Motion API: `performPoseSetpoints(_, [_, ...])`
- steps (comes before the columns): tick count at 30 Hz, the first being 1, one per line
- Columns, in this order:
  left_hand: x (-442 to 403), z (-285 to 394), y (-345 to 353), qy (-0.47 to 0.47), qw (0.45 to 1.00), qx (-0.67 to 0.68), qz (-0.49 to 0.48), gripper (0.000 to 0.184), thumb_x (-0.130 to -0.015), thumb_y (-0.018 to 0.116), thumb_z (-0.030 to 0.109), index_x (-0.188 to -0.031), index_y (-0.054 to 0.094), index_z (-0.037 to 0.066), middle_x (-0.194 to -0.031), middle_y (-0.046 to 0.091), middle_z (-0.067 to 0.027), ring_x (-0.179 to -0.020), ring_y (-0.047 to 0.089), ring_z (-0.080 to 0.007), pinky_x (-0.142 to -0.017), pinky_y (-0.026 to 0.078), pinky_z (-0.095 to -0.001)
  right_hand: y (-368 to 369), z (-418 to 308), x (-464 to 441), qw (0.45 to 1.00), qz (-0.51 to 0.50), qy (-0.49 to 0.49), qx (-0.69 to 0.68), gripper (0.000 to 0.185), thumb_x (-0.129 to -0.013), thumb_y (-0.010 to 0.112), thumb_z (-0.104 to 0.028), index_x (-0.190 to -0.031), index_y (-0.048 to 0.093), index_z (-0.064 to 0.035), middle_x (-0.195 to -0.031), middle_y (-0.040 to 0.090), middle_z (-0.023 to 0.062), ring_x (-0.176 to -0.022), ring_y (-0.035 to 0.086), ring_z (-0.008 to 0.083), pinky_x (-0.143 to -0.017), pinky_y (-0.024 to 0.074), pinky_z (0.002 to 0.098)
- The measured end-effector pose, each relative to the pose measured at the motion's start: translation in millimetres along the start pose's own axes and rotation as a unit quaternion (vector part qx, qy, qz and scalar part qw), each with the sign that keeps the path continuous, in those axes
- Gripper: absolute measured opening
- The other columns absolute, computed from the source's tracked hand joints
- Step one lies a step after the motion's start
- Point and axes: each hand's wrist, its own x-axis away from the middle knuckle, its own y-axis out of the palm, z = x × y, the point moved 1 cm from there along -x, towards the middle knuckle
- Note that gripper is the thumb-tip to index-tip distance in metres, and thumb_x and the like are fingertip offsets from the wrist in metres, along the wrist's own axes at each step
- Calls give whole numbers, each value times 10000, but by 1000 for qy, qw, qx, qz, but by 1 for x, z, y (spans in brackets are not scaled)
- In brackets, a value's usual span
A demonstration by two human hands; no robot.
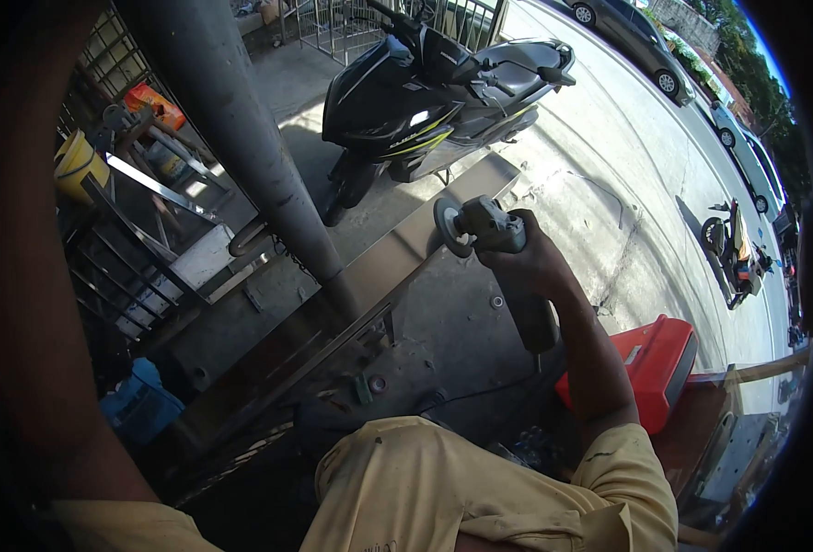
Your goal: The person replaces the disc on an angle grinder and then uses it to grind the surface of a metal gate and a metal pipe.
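My right hand [537, 265] is wrapped round an angle grinder [498, 230], its body and cord hanging down below the fist. The grinder's disc [446, 224] faces left, over the right part of a long flat metal bar [383, 269] that runs diagonally across the view. Whether the disc touches the bar, I cannot tell. Along the left edge my left forearm [34, 304] rises close to the camera, dark and blurred, and the hand itself lies outside the picture.
A thick grey post [231, 120] stands just beyond the bar. Behind it is a parked black scooter [397, 110]. A red case [655, 368] sits at my right. Metal frames [149, 248], a yellow bucket [80, 166] and a blue bag [141, 402] are at left.
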Motion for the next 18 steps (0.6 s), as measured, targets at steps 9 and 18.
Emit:
performPoseSetpoints(9, [4,-1,-1,20,1000,-11,-15,127,-866,517,27,-793,620,35,-716,605,-80,-648,577,-220,-629,467,-363,6,-6,1,999,-10,-9,30,887,-668,889,-365,-1342,450,8,-1091,678,196,-1013,682,275,-872,534,365])
performPoseSetpoints(18, [3,-6,1,37,999,-22,-22,161,-863,501,43,-783,640,31,-726,633,-103,-656,599,-265,-641,481,-399,17,8,15,998,-28,-51,14,932,-668,892,-368,-1387,419,-12,-1127,680,196,-1033,681,291,-910,528,371])
